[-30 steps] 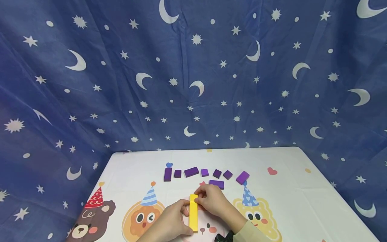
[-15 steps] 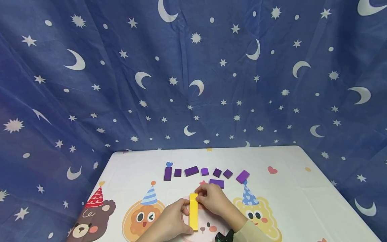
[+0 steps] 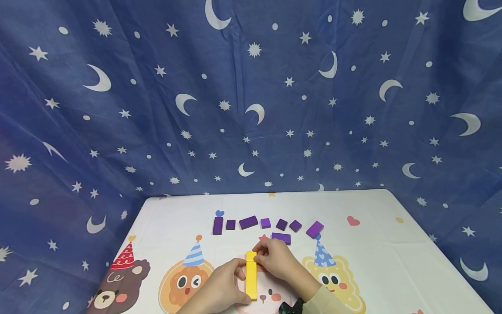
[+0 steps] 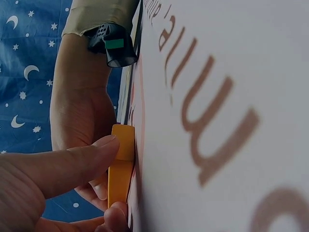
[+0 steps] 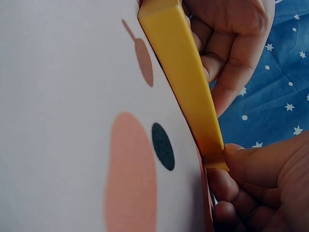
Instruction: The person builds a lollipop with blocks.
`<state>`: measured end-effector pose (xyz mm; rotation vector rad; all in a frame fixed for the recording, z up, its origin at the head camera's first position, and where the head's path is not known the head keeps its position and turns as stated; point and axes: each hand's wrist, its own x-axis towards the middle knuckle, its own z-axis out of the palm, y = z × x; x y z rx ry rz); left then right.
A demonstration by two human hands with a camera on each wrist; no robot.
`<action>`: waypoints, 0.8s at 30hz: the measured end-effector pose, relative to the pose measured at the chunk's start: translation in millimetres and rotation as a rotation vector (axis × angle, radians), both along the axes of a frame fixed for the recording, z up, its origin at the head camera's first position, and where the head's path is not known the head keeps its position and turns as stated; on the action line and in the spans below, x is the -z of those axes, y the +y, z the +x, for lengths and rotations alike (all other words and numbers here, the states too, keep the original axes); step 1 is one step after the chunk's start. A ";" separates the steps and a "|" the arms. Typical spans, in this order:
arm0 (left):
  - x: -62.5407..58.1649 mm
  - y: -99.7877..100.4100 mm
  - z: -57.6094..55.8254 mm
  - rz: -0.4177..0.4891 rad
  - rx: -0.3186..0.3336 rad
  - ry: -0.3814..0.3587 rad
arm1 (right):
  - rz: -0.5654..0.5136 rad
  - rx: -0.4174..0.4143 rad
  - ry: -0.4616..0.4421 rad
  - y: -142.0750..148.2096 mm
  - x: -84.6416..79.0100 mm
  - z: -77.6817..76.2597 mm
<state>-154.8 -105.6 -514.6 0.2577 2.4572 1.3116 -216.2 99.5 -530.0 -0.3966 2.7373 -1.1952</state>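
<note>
On the worktop (image 3: 392, 261), head view: white cover printed with cartoon faces in party hats, its far edge against a dark blue fabric backdrop (image 3: 354, 104) with moons and stars. Compared with 1.0 s earlier, the whole scene sits a trace higher in view; hands and blocks keep the same places relative to one another. Left hand (image 3: 227, 285) grips a long, smooth yellow rectangular bar (image 3: 251, 283), thumb at its near end. Right hand (image 3: 276, 259) pinches a short yellow block (image 3: 251, 256) at the bar's far end. Both yellow pieces lie in line, pointing to the far edge, well in from the left and right edges. Toward the far edge: a loose row of seven purple blocks (image 3: 249, 223), long and short; an eighth, a purple rectangular block (image 3: 281, 238), lies nearer, just beyond the right hand.

Left wrist view: large brown printed lettering (image 4: 229, 147) on the cover; an "m" can be made out, the rest too foreshortened to read surely. Black device (image 4: 113, 46) on the right wrist bears a green patch; any marking too small to read. Left thumb partly covers the yellow.

Right wrist view: seam between bar and short block shows; right thumb and fingers close about the short block. Left hand behind the bar.
</note>
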 end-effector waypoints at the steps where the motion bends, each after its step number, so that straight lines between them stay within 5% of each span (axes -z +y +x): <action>1: 0.1 0.0 0.1 0.000 0.001 0.002 | 0.000 -0.001 0.000 0.0 0.3 0.0; 24: 1.7 -0.9 1.6 0.005 0.027 0.052 | -0.060 0.028 -0.033 -0.3 3.3 -0.4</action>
